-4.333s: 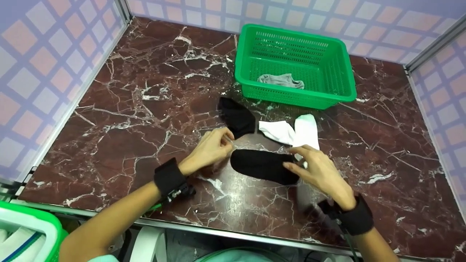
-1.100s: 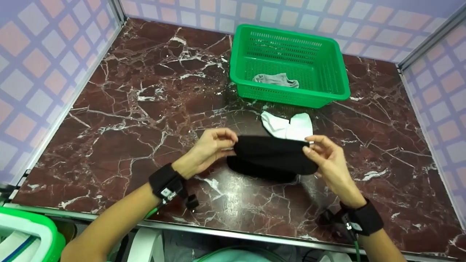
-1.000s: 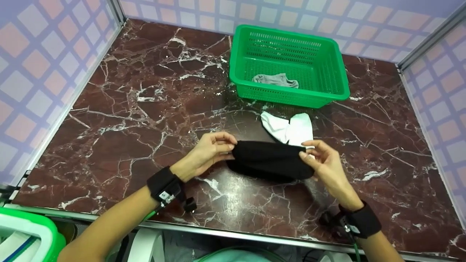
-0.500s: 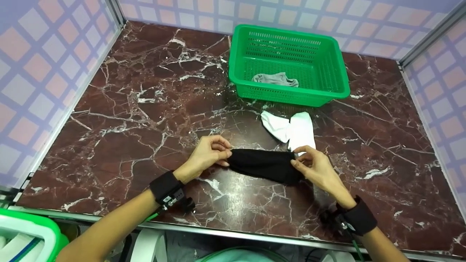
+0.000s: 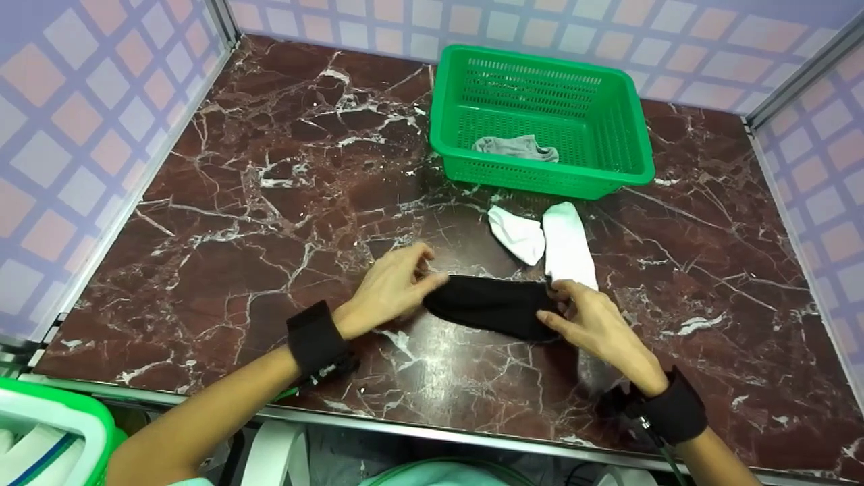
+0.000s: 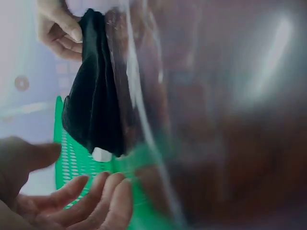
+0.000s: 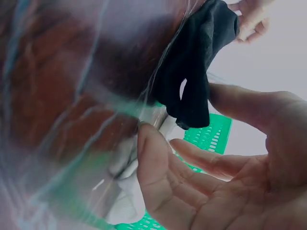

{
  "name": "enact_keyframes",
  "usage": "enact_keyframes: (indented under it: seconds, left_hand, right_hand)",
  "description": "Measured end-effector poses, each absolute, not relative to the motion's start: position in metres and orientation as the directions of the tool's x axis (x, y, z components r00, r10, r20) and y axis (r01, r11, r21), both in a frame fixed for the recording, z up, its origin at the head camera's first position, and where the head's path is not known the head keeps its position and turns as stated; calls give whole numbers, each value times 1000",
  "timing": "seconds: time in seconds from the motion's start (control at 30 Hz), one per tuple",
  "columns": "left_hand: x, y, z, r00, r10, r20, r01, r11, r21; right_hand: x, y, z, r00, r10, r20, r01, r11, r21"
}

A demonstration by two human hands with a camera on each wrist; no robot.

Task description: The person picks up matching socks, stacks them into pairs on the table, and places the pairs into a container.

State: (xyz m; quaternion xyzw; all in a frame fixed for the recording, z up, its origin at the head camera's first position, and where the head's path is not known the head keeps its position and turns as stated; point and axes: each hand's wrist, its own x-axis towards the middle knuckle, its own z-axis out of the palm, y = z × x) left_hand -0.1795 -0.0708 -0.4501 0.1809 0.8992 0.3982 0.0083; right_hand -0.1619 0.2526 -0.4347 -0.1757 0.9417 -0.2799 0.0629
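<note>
In the head view, a pair of black socks point(image 5: 496, 305) lies stacked crosswise on the marble-patterned table point(image 5: 270, 236), the lower one mostly covered. Over the left end is my left hand point(image 5: 388, 290), thumb near the tip and fingers spread. My right hand point(image 5: 597, 331) is at the opening end, with its thumb and index finger apart. In the right wrist view, the right thumb is beside the cuff of the black socks point(image 7: 192, 72), with the other fingers loosely extended. The left wrist view shows the left fingers point(image 6: 112, 201) spread, clear of the fabric.
Two white socks point(image 5: 518, 236) lie just beyond the black ones, one partly behind my right hand. A green basket point(image 5: 540, 179) with a grey sock point(image 5: 516, 147) inside stands at the back. Another green-rimmed container point(image 5: 61, 405) is at the lower left, off the table.
The second black sock, earlier apart at the left, was brought over and laid on the first. Since half a second ago, both hands have loosened from the fabric.
</note>
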Motion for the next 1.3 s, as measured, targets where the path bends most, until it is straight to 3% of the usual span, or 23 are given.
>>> enact_keyframes:
  seconds: [0.27,0.47,0.6,0.7,0.83,0.97,1.17,1.3]
  left_hand:
    - [-180,-50,-439,-900,426,-87,322,788,525]
    - [-190,-42,-437,-886,422,-191,307,843,442]
    - [-196,-39,-435,-878,402,-259,267,861,434]
    - [-200,-40,-432,-865,412,-287,225,829,512]
    - [-207,-45,-426,-834,462,-302,100,664,741]
    - [-219,-53,-418,-802,529,-277,-74,373,925]
    - [-246,-63,-392,-834,531,-148,-180,-8,984]
    - [-269,-60,-369,-901,424,-87,-178,-179,968]
  right_hand:
    - [-166,243,-437,-918,-388,-82,-306,825,-476]
    - [-173,239,-437,-917,-364,-159,-241,829,-505]
    - [-175,239,-438,-900,-398,-177,-247,802,-544]
    - [-177,243,-436,-884,-422,-199,-228,763,-605]
    - [-181,250,-430,-870,-438,-227,-131,648,-750]
    - [-189,257,-421,-893,-394,-219,-24,527,-849]
    - [-209,269,-394,-956,-249,-154,34,428,-903]
    - [-231,276,-367,-964,-237,-122,66,229,-971]
